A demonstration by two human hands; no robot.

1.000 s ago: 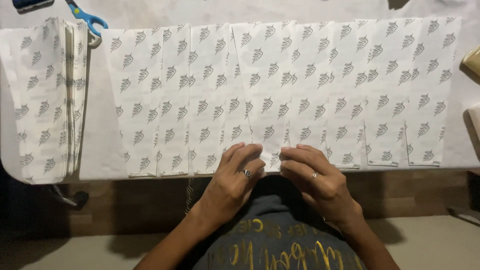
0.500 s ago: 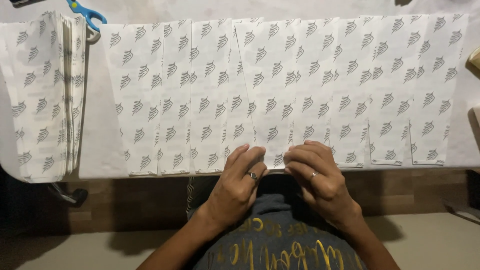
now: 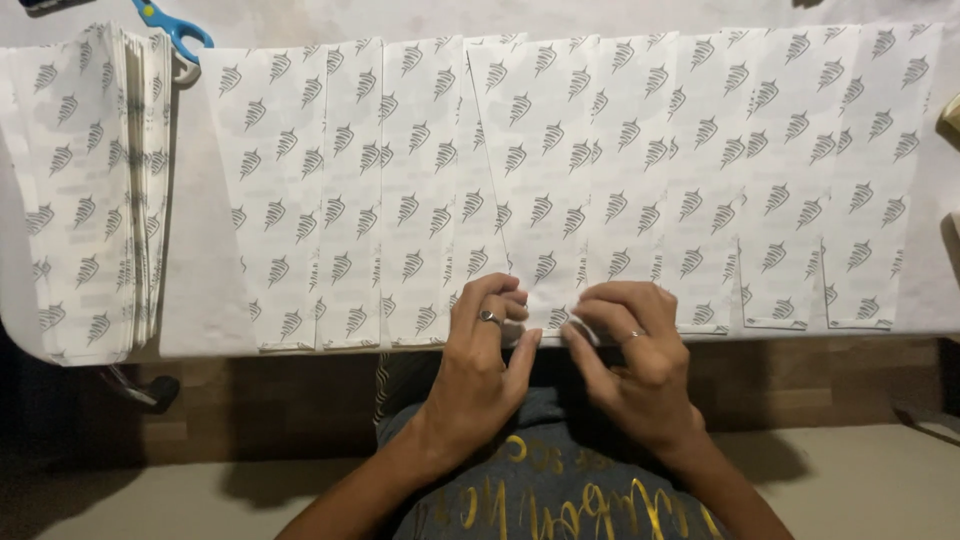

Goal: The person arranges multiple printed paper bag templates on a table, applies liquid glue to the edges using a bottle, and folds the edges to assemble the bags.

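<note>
- The left hand [image 3: 485,345] and right hand [image 3: 630,350] sit close together, both pinching the near edge of the middle printed paper sheet [image 3: 560,180].
- That sheet stretches away from the fingers, overlapping its neighbours.
- A paper stack [image 3: 90,190] lies far left, blue scissors [image 3: 170,30] behind it.

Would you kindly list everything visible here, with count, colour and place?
paper sheets: overlapping row, count unclear, white with grey motifs, across the table
paper stack: one, same print, far left
scissors: one, blue handles, top left
table: one, white
floor: pale, below table
left hand: ring on one finger, fingers on a sheet's near edge
right hand: ring on one finger, fingers pinching that edge
</note>
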